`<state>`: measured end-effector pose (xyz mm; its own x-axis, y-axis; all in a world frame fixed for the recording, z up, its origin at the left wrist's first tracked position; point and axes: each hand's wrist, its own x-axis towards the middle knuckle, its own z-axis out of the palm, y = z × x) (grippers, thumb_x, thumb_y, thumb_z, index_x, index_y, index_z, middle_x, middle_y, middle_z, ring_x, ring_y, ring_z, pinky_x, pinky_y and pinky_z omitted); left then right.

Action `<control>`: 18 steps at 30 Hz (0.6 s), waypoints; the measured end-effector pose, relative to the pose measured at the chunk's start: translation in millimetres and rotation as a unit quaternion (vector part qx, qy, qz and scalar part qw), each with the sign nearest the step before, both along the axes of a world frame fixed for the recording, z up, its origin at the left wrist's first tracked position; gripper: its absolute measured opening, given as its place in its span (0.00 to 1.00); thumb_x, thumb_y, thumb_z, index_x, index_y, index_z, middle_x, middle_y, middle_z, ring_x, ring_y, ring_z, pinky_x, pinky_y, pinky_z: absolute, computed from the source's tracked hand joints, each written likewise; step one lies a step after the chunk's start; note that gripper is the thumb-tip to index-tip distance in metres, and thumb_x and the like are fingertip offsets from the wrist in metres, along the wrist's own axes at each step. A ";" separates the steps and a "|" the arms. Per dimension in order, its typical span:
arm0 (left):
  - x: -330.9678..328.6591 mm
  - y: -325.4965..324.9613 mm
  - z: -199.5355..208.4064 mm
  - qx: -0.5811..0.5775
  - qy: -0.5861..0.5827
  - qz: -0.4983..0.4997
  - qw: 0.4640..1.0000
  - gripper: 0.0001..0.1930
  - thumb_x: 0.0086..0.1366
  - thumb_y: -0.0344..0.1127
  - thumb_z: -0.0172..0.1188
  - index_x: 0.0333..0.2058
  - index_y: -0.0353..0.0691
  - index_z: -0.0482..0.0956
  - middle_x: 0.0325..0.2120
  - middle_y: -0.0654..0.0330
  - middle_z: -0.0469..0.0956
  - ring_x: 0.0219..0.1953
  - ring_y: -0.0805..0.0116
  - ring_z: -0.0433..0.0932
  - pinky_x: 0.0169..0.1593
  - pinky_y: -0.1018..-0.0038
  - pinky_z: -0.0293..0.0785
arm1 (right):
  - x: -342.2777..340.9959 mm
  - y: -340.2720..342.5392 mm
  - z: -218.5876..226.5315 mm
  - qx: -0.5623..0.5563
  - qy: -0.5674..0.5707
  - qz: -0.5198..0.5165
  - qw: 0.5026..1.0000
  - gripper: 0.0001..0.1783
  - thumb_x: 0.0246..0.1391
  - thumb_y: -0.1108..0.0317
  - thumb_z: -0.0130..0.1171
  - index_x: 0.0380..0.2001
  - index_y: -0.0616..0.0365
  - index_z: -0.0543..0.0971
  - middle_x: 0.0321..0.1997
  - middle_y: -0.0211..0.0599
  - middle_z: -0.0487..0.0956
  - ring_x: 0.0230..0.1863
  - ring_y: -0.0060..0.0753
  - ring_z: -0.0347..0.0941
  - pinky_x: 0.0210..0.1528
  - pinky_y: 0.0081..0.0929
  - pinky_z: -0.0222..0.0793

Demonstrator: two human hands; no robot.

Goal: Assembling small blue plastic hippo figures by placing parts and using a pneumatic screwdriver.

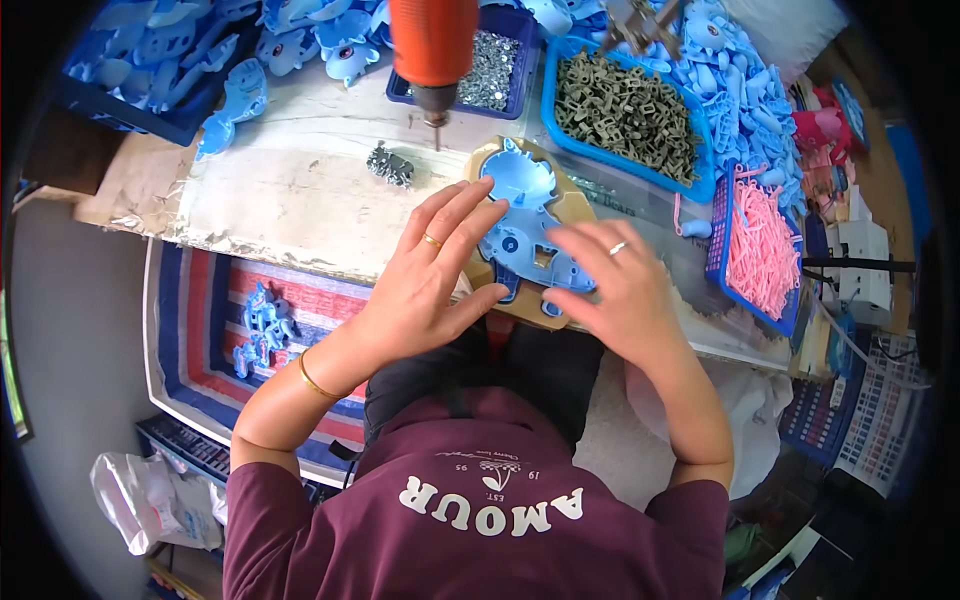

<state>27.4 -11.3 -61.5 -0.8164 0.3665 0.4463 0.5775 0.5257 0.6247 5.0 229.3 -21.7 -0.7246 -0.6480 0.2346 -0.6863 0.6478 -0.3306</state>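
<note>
A light blue plastic toy shell half (512,245), hollow side up, lies in a tan holding block (577,205) at the table's front edge. On its left side is my left hand (440,265), fingers stretched out and thumb apart, the fingertips at the shell's rim. My right hand (615,290) hovers over or touches the shell's right side, its fingers apart and slightly blurred; contact there I cannot tell. Neither hand is closed round anything. Above and left of the block hangs an orange electric screwdriver (434,50), its bit pointing down at the table.
A small heap of screws (390,165) lies left of the block. Behind stand a dark blue tray of metal screws (487,70), a blue tray of olive-grey parts (628,115) and piled blue shells (735,100). A basket of pink strips (765,245) is at right; a striped cloth-lined tray (220,350) sits lower left.
</note>
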 end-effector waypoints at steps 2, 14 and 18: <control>-1.9 4.0 -0.7 -0.018 -0.004 -0.007 1.000 0.37 0.52 0.35 0.70 0.61 0.37 0.65 0.63 0.49 0.62 0.63 0.44 0.61 0.64 0.55 0.61 | -0.5 11.7 1.6 0.001 0.004 -0.030 1.000 0.32 0.38 0.65 0.73 0.51 0.57 0.76 0.50 0.40 0.76 0.51 0.46 0.72 0.51 0.38 0.70; -17.3 42.3 -9.9 -0.148 0.025 -0.028 0.988 0.31 0.59 0.43 0.64 0.59 0.38 0.69 0.61 0.54 0.67 0.64 0.50 0.62 0.68 0.54 0.56 | 6.1 15.5 -13.6 -0.005 -0.015 -0.086 0.996 0.33 0.39 0.63 0.73 0.51 0.59 0.76 0.47 0.37 0.73 0.48 0.44 0.73 0.44 0.38 0.72; -17.2 45.5 -9.1 -0.152 0.032 -0.033 0.987 0.31 0.59 0.43 0.64 0.59 0.38 0.69 0.60 0.54 0.68 0.63 0.51 0.63 0.68 0.53 0.56 | 8.0 15.0 -12.1 0.012 -0.025 -0.091 0.995 0.32 0.40 0.64 0.73 0.50 0.59 0.76 0.47 0.36 0.73 0.47 0.43 0.73 0.44 0.38 0.72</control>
<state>10.2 34.2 -70.6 -0.7599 0.5433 0.3568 0.6499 0.6432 0.4049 13.0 244.3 -33.8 -0.8411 -0.5095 0.1813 -0.5396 0.7687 -0.3432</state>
